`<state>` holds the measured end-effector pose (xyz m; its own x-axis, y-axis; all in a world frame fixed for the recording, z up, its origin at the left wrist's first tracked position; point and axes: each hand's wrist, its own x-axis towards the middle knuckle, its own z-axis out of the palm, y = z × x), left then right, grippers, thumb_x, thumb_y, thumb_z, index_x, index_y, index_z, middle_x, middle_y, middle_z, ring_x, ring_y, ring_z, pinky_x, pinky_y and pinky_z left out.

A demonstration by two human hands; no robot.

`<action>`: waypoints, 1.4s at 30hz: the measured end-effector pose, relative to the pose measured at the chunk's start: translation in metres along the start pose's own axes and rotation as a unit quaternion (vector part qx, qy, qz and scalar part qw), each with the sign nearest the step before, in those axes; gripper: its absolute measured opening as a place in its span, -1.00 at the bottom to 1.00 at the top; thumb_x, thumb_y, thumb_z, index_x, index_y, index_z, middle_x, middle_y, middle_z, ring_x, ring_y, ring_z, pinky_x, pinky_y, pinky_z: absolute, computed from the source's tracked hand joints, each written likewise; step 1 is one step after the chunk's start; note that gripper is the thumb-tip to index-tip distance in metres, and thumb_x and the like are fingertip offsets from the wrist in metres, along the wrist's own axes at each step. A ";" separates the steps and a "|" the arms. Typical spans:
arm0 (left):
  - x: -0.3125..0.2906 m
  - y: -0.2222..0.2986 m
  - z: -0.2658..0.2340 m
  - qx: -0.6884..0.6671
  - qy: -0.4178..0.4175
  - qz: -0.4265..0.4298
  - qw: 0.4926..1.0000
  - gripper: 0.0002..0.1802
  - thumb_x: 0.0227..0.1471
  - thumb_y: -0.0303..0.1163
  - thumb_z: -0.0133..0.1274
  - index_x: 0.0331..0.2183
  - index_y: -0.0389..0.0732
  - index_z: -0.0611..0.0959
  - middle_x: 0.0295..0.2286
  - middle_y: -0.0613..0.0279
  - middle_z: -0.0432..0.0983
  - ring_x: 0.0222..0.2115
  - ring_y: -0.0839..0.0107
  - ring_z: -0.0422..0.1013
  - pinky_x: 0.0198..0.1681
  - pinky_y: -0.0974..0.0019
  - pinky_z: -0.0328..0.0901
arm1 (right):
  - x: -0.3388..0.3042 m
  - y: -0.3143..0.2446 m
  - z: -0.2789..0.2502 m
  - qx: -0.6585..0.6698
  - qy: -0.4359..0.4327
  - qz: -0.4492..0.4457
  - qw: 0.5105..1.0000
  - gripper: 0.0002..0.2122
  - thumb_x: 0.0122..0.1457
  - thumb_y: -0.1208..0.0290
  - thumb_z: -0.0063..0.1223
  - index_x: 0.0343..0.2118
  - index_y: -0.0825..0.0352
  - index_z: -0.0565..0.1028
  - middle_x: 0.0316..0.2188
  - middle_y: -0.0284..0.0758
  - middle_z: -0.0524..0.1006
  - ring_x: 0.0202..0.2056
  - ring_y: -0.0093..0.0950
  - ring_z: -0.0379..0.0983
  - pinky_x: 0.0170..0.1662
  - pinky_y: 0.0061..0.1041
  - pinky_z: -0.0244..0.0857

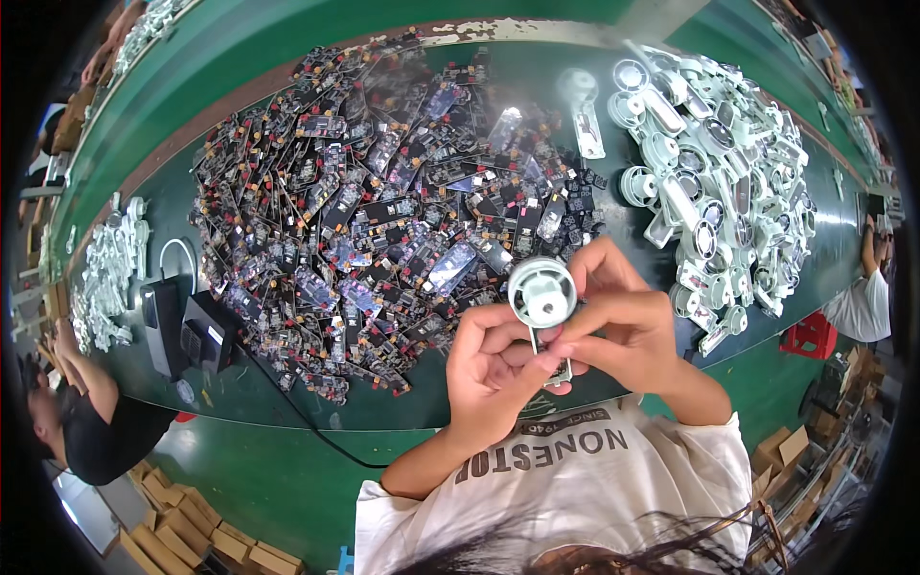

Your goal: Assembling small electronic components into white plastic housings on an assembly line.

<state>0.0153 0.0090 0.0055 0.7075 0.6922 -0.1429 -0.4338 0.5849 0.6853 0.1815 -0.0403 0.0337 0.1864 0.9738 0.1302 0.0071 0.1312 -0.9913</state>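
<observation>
Currently, a pale housing [544, 292] is held up in both hands above the near edge of the table [412, 412].

Much of the tabletop is covered by a heap of dark circuit boards [383, 220]; more housings [709, 172] are piled to the right, and two black boxes [165, 331] are seen at the left. The held housing is headed by a round, spoked ring, its narrow stem being partly hidden. It is gripped by the left hand's [489, 374] curled fingers and pinched by the right hand's [623, 331] fingertips.

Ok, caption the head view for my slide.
Left hand holds a pale round-headed part, right hand touching it, with heaped circuit boards and piled pale casings on a green table.
</observation>
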 end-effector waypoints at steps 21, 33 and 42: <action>0.000 -0.001 0.008 0.142 0.042 -0.013 0.989 -0.59 0.06 -0.73 -0.04 -0.08 -0.32 0.21 -0.18 0.11 0.28 -0.25 0.28 0.52 -0.29 0.37 0.52 | -0.005 -0.008 0.007 -0.520 0.016 -0.307 0.797 -0.67 -0.32 0.35 0.16 -0.39 0.37 0.57 -0.43 -0.37 0.50 -0.42 -0.47 0.41 -0.35 -0.46 0.24; 0.005 0.014 0.014 -0.004 -0.105 -0.033 0.994 -0.01 0.02 -0.74 0.00 0.28 -0.15 -0.22 0.25 0.10 -0.27 0.10 0.08 0.26 0.00 0.21 0.37 | 0.016 -0.012 -0.009 -0.046 0.059 0.090 0.993 -0.94 0.01 0.65 0.19 -0.42 0.47 0.59 -0.36 -0.21 0.54 -0.36 -0.54 0.47 -0.31 -0.59 0.35; -0.009 0.024 0.006 0.412 0.005 0.085 0.907 -0.69 0.07 -0.65 0.00 -0.10 -0.32 0.58 -0.43 0.15 0.52 -0.54 0.55 0.47 -0.49 0.53 0.38 | 0.298 0.062 -0.184 -0.470 0.235 0.042 0.850 -0.82 0.00 0.36 0.17 -0.42 0.38 0.61 -0.45 -0.10 0.60 -0.39 -0.24 0.56 -0.28 -0.36 0.43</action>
<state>0.0021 0.0144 0.0270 0.6623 0.7492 0.0109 0.0311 -0.0420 0.9986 0.4183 0.2240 0.0076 0.5951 0.7622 0.2550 0.7150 -0.3573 -0.6009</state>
